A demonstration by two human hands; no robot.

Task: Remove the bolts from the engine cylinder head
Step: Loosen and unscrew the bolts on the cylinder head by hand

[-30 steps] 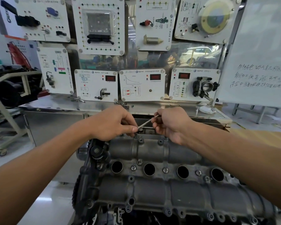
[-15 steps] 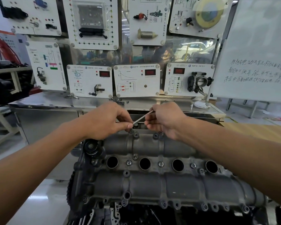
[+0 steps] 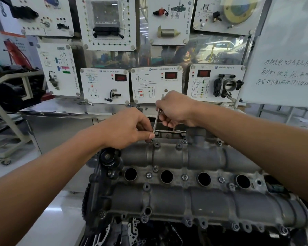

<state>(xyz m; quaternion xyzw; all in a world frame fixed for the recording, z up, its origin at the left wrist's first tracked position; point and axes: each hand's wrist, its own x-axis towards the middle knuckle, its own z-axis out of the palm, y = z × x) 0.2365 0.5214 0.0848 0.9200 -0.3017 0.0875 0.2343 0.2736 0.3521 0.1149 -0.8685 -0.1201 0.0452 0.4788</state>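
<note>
The cylinder head (image 3: 185, 201) fills the lower middle of the view, just in front of a steel bench (image 3: 60, 112), and the work is at its far edge, near the left end. There one bolt (image 3: 151, 140) sits under the lower tip of a thin metal key (image 3: 156, 119), which stands almost upright and leans a little to the right. The left hand (image 3: 126, 128) pinches the lower end of the key between thumb and fingertips, very close to the bolt. The right hand (image 3: 176, 108) has its fingers curled around the upper part. I judge that the step in hand is the loosening of this one bolt, and that the task is at an early stage, because many bolt heads are seated all around the head. The next move calls, I think, for the left hand to keep the tip straight in the bolt while the right hand turns the key; a tilted tip may slip out. I count one key, four round holes (image 3: 166, 176) in a row along the middle of the head, and three bright bolts (image 3: 185, 177) between them. The bolts on the near edge are too small to count surely. Behind the bench there are eight white panels (image 3: 156, 84), and one whiteboard (image 3: 288, 50) stands at the right.
</note>
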